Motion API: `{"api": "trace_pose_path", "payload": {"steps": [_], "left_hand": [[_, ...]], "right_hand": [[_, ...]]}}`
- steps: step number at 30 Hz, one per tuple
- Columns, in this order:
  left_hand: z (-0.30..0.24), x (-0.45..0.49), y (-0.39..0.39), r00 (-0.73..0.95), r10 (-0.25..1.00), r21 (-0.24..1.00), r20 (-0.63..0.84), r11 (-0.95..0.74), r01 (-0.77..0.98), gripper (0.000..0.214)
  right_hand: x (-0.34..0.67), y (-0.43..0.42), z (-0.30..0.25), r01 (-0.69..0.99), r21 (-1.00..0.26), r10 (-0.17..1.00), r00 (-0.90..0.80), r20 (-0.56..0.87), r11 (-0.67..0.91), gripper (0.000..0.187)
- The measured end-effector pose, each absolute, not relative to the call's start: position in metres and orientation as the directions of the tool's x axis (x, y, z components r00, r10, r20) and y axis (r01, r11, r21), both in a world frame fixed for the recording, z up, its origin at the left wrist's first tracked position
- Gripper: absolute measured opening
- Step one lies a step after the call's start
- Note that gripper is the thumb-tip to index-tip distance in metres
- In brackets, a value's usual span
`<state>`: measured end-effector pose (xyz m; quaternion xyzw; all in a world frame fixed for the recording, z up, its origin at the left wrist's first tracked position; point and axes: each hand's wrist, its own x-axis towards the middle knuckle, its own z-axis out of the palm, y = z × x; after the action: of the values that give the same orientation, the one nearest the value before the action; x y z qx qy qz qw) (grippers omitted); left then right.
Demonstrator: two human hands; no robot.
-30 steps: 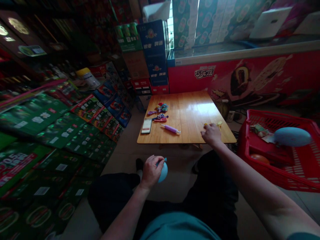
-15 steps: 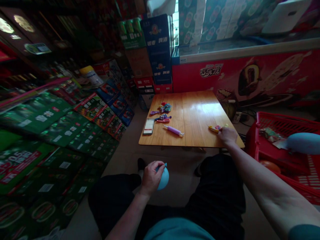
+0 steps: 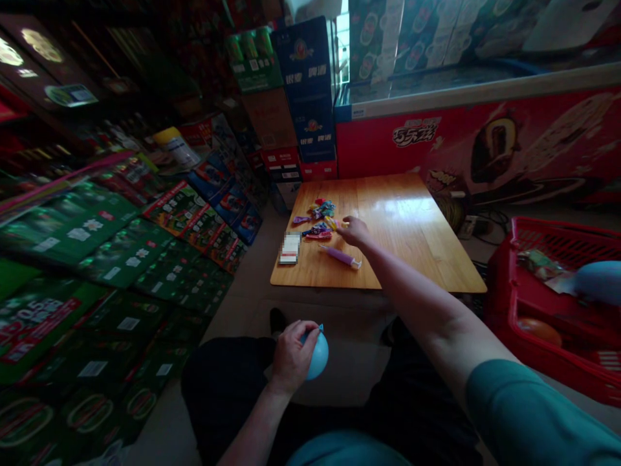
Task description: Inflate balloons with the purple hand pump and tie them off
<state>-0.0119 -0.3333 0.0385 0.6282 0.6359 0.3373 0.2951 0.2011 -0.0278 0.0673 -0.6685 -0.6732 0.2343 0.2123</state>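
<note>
My left hand (image 3: 291, 358) is closed around a small, partly inflated light-blue balloon (image 3: 317, 355), held over my lap in front of the table. My right hand (image 3: 356, 231) reaches across the low wooden table (image 3: 412, 220) to its left part, fingers curled beside a pile of loose coloured balloons (image 3: 317, 219); something small and yellow shows at its fingertips. A purple hand pump (image 3: 340, 256) lies on the table just below that hand. A small white and red box (image 3: 290, 248) lies near the table's left edge.
A red plastic basket (image 3: 548, 310) at the right holds an inflated blue balloon (image 3: 599, 282) and an orange one (image 3: 537, 330). Stacked green cartons (image 3: 97, 259) fill the left side. A red chest freezer (image 3: 485, 142) stands behind the table.
My right hand has moved from the table's front right edge across to the balloon pile at the left. The small items near that edge are gone from there. My left hand stays put.
</note>
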Motion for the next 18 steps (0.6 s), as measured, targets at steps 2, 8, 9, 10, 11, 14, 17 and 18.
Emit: {"api": "trace_pose_path", "payload": {"steps": [2, 8, 9, 10, 11, 14, 17, 18], "left_hand": [[0.036, -0.014, -0.334, -0.053, 0.998, 0.804, 0.04, -0.001, 0.595, 0.018], [0.023, -0.017, -0.335, -0.092, 0.995, 0.832, -0.025, 0.071, 0.55, 0.021], [0.021, -0.016, -0.335, -0.094, 0.995, 0.838, -0.032, 0.079, 0.54, 0.022], [0.02, -0.015, -0.334, -0.094, 0.995, 0.844, -0.038, 0.083, 0.53, 0.022], [0.019, -0.013, -0.333, -0.089, 0.995, 0.851, -0.044, 0.084, 0.519, 0.022], [0.02, -0.007, -0.329, -0.061, 0.997, 0.869, -0.055, 0.078, 0.489, 0.023], [0.025, 0.0, -0.322, -0.033, 0.998, 0.88, -0.052, 0.061, 0.472, 0.024], [0.028, 0.003, -0.318, -0.021, 0.999, 0.881, -0.048, 0.052, 0.471, 0.024]], "right_hand": [[0.189, -0.024, 0.068, 0.805, -0.593, 0.999, -0.039, -0.03, 0.013, 0.063], [0.256, -0.053, 0.056, 0.871, -0.488, 0.996, 0.024, -0.088, -0.064, 0.033], [0.277, -0.062, 0.054, 0.88, -0.466, 0.994, 0.058, -0.096, -0.097, 0.031], [0.298, -0.071, 0.052, 0.886, -0.444, 0.99, 0.095, -0.102, -0.131, 0.031], [0.318, -0.081, 0.05, 0.891, -0.424, 0.986, 0.13, -0.106, -0.163, 0.031], [0.363, -0.105, 0.044, 0.894, -0.385, 0.973, 0.206, -0.103, -0.23, 0.032], [0.374, -0.12, 0.036, 0.892, -0.39, 0.974, 0.204, -0.1, -0.227, 0.031], [0.37, -0.121, 0.033, 0.891, -0.401, 0.977, 0.189, -0.1, -0.213, 0.031]]}}
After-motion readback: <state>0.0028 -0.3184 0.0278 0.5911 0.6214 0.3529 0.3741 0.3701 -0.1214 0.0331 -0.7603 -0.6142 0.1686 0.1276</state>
